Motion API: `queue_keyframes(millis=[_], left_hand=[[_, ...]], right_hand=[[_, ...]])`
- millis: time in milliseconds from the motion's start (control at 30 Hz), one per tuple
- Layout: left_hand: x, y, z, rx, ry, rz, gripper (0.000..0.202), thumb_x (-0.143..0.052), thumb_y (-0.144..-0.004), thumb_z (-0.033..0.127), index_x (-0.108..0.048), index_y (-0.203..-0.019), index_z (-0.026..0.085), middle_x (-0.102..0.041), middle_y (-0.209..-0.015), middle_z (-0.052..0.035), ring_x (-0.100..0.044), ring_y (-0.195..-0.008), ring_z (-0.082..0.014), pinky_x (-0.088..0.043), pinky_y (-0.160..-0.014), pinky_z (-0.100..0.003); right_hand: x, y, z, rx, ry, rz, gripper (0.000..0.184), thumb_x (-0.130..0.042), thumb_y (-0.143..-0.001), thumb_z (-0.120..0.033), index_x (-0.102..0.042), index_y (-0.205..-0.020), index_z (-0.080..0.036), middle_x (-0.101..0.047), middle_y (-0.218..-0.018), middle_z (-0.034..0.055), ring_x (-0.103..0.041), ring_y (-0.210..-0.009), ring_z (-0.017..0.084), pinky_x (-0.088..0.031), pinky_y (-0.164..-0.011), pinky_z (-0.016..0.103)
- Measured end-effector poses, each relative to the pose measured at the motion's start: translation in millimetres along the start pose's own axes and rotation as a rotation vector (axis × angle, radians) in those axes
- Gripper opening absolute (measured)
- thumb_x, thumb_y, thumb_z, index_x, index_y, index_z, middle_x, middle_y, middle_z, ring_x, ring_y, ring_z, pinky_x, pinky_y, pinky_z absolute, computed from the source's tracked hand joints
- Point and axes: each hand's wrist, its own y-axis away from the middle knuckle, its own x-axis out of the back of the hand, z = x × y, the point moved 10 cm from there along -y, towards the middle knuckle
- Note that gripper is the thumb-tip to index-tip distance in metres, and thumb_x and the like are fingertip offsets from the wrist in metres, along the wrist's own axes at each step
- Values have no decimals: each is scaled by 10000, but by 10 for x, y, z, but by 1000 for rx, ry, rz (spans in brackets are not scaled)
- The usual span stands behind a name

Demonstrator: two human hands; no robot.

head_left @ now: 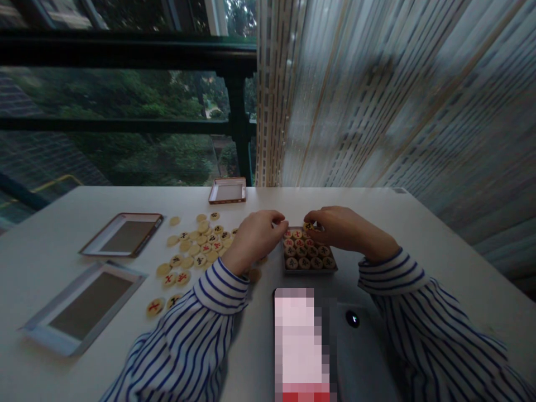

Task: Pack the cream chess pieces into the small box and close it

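A small box (310, 272) holds xiangqi pieces in rows, red-marked ones at the back and black-marked ones at the front. Between the fingers of my right hand (345, 228) is a black-marked xiangqi piece (309, 226), held over the box's back edge. My left hand (259, 237) is by the box's back left corner, its fingers curled and the tips slightly apart with nothing visible between them. Loose xiangqi pieces (203, 239) lie scattered to the left, some face up and some blank side up. My left hand and sleeve hide part of them.
Two shallow trays or lids, one brown-rimmed (157, 229) and one pale (81, 346), lie at the left. Another brown-rimmed tray (228, 200) is at the table's (368, 209) far edge. A blurred-out phone-like object (299, 340) and a grey device (364, 352) lie in front.
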Motion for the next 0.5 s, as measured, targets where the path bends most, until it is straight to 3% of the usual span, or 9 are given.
queue_keyframes(millis=[300, 500], left_hand=[[-33, -6, 9, -14, -39, -25, 346, -466, -812, 388, -685, -962, 167, -692, -943, -111, -620, -823, -235, -450, -747, -344], [-64, -8, 6, -20, -82, -41, 363, -447, -819, 397, -678, -985, 172, -692, -963, -104, -621, -824, -220, -445, -742, -321]], right_hand=[[-66, -11, -18, 6, 3, -24, 283, -446, -820, -374, -623, -945, -192, -669, -806, 79, -608, -718, 201, -365, -569, 274], [-91, -15, -86, 54, -32, -36, 263, -442, -819, -332, -646, -894, -185, -665, -874, 87, -606, -792, 203, -408, -637, 281]])
